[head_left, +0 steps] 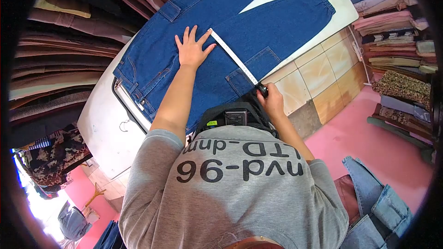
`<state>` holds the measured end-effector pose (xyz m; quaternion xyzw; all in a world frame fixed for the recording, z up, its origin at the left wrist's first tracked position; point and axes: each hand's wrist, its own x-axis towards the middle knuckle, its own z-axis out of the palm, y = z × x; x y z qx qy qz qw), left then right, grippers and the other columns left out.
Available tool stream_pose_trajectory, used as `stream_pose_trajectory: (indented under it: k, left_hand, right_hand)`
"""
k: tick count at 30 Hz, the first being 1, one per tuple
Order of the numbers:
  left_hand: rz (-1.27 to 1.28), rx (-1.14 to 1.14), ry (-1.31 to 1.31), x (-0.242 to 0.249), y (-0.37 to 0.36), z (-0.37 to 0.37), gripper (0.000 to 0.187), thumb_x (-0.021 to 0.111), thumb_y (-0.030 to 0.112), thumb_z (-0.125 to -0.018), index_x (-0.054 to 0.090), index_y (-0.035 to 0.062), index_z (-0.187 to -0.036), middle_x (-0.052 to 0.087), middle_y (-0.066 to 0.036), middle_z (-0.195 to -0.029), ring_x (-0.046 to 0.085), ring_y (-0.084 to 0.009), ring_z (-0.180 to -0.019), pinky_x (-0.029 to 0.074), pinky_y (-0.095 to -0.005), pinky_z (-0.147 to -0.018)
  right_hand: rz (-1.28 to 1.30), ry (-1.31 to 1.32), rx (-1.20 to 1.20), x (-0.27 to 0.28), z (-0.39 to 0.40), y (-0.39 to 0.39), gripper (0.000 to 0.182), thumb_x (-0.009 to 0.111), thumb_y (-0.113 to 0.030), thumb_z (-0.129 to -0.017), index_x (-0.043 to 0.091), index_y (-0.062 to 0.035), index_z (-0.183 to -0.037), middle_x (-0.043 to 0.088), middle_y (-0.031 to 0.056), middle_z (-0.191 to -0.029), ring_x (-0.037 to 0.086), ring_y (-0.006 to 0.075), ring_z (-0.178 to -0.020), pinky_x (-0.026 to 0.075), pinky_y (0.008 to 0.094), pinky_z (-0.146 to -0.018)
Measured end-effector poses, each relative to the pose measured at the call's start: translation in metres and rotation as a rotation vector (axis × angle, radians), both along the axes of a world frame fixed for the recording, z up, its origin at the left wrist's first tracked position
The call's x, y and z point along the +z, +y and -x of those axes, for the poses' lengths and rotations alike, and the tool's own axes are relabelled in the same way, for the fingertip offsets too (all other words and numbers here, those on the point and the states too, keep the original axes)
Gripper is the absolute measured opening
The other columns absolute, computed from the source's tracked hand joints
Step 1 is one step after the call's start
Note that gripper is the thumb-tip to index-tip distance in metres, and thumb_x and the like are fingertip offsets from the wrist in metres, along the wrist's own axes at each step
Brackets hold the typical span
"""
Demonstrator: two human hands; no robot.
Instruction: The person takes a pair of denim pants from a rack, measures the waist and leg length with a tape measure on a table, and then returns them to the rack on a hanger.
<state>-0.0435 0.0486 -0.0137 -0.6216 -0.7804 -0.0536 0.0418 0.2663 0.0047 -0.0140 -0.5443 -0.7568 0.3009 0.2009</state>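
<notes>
Blue denim trousers (203, 64) lie flat on a white table (102, 110). My left hand (192, 48) rests on the denim with its fingers spread, and a fingertip touches the end of a white measuring tape (233, 56). The tape runs straight across one trouser leg, past a side pocket. At the near edge of the leg, my right hand (273, 100) is wrapped round the black tape case (262, 88).
Folded garments are stacked on the left (60, 55) and on the right (392, 32). Light blue jeans (378, 207) lie at the lower right. Below the table are floor tiles (318, 76) and a pink floor (360, 133).
</notes>
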Motion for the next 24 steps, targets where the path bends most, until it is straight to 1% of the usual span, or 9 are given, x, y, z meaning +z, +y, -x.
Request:
stream_pose_trajectory:
  k: [7, 22, 24]
  left_hand:
    - [0.015, 0.006, 0.003, 0.0013, 0.0002, -0.0008, 0.051, 0.055, 0.056, -0.082, 0.047, 0.0426, -0.130, 0.037, -0.007, -0.142, 0.026, -0.0276, -0.136, 0.015, -0.0602, -0.108]
    - [-0.018, -0.007, 0.002, -0.0009, -0.0001, -0.0001, 0.052, 0.056, 0.055, -0.081, 0.047, 0.0419, -0.130, 0.037, -0.007, -0.142, 0.028, -0.0281, -0.135, 0.016, -0.0611, -0.107]
    - [0.020, 0.008, -0.013, -0.0009, 0.0001, -0.0005, 0.052, 0.052, 0.059, -0.082, 0.046, 0.0421, -0.131, 0.034, -0.007, -0.144, 0.023, -0.0270, -0.137, 0.013, -0.0602, -0.108]
  right_hand:
    - [0.027, -0.022, -0.005, 0.0010, 0.0006, 0.0012, 0.026, 0.070, -0.020, -0.075, 0.055, -0.0063, -0.092, 0.062, 0.0162, -0.084, 0.061, 0.0364, -0.076, 0.049, 0.0425, -0.065]
    - [-0.044, 0.015, 0.014, 0.0034, 0.0021, 0.0013, 0.024, 0.070, -0.017, -0.075, 0.054, -0.0056, -0.089, 0.061, 0.0167, -0.080, 0.061, 0.0362, -0.072, 0.048, 0.0421, -0.062]
    - [-0.031, -0.002, 0.009, 0.0028, 0.0023, 0.0015, 0.024, 0.069, -0.018, -0.075, 0.054, -0.0059, -0.089, 0.061, 0.0163, -0.081, 0.061, 0.0361, -0.073, 0.048, 0.0419, -0.062]
